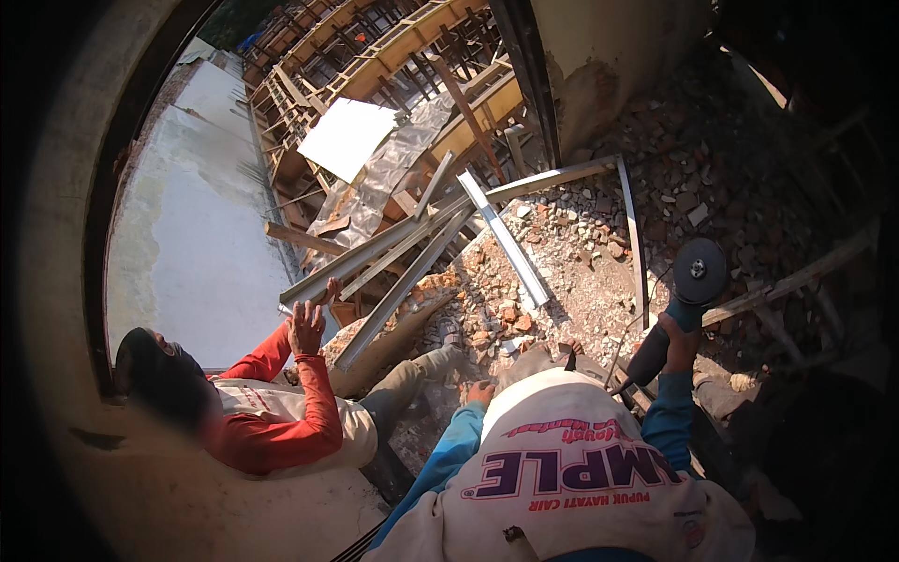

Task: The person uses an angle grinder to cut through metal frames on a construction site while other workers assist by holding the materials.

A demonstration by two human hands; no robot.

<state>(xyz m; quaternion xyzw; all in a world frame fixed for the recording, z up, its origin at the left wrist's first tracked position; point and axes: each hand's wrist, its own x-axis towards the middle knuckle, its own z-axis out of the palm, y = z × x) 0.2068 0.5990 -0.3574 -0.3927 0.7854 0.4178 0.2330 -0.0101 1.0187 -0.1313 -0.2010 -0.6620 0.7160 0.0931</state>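
Observation:
My right hand [678, 341] is wrapped round a dark teal angle grinder [648, 356] and holds it up at my right side. Its round dark disc [709, 281] points away from me, clear of the metal. My left hand [482, 391] rests by my left knee, fingers lying on it and no tool in them. To my left, a co-worker in red sleeves [323, 407] has both hands at the near end of a long metal channel [375, 251]. Another metal channel [403, 290] lies beside it, and a shorter bright one [506, 242] crosses the rubble ahead.
Broken brick and mortar rubble [581, 244] covers the ground ahead. A thin metal strip [633, 239] and a wooden beam [787, 284] lie at the right. Beyond the wall opening are timber formwork [403, 51], a white sheet [346, 139] and a pale slab [201, 225].

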